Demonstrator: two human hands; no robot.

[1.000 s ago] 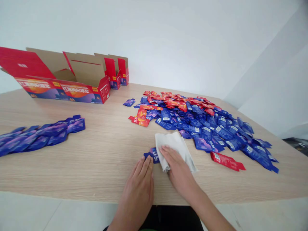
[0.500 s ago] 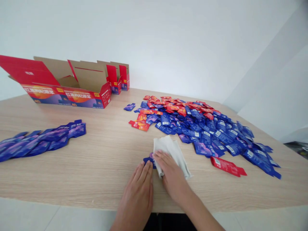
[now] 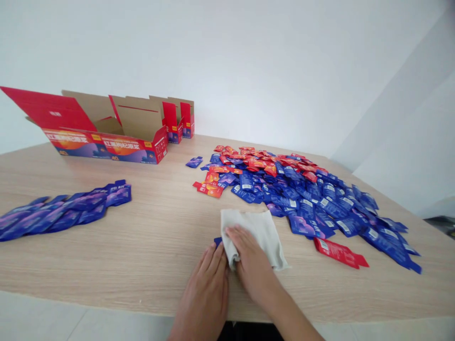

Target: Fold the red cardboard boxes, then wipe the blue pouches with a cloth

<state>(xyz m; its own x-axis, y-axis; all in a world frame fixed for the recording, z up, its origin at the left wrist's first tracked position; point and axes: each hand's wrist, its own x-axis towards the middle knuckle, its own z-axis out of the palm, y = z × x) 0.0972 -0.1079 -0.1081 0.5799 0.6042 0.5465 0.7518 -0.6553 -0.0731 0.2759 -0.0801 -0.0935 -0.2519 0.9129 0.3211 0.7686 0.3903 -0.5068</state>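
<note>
My right hand (image 3: 250, 258) lies on a beige cloth (image 3: 256, 237), its fingers bunching the fabric against the table. My left hand (image 3: 205, 289) rests flat beside it, fingers together. A blue sachet (image 3: 217, 241) lies under the edge of the cloth, with only a small corner showing just beyond my left fingertips. The rest of that sachet is hidden. A large heap of blue and red sachets (image 3: 302, 199) lies just beyond the cloth, and a single red sachet (image 3: 339, 253) sits at its near edge.
A long overlapping row of purple-blue sachets (image 3: 67, 210) lies on the wooden table (image 3: 106, 265) at the left. Open red cardboard cartons (image 3: 106, 147) stand along the back edge by a white wall (image 3: 249, 61). A lone blue sachet (image 3: 194, 162) lies near the heap.
The cloth has slid left and now covers most of the blue sachet. My right hand has moved left with it, and the view has tilted up slightly.
</note>
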